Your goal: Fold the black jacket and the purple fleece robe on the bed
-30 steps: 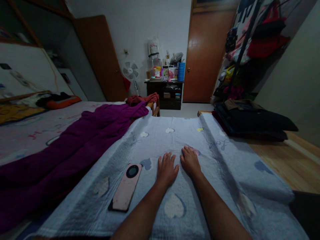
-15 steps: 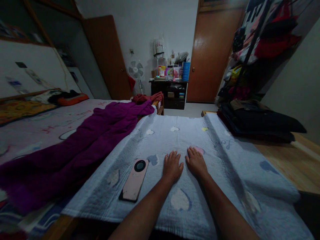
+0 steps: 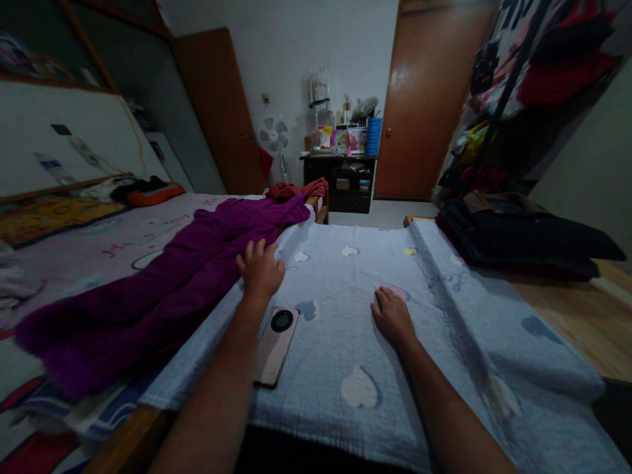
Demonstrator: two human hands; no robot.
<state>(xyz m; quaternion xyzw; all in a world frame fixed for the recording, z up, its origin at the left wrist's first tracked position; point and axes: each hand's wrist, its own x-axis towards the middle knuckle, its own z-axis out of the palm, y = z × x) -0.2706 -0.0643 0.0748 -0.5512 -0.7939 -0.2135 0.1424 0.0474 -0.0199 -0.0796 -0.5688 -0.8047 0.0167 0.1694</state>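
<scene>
My left hand [image 3: 261, 270] is raised near the cloth's left edge, fingers spread and holding nothing, close to a purple garment [image 3: 197, 263]. My right hand [image 3: 394, 316] lies flat on a light blue cloth [image 3: 340, 316] with a heart pattern, beside a pink heart; its fingers are stretched out. A pink smartphone [image 3: 277, 349] lies back side up on the cloth, its round dark camera toward the far end. My left forearm covers part of the phone's left side.
A bed [image 3: 89, 257] with patterned sheets stands at the left. Folded dark clothes [image 3: 523, 237] are stacked on a wooden surface [image 3: 557, 309] at the right. Farther back are a fan [image 3: 274, 135], a dark cabinet [image 3: 340, 187] and a wooden door [image 3: 419, 105].
My left hand has lifted off the cloth and moved left and forward, past the phone. My right hand stays on the cloth. The view has shifted slightly to the left.
</scene>
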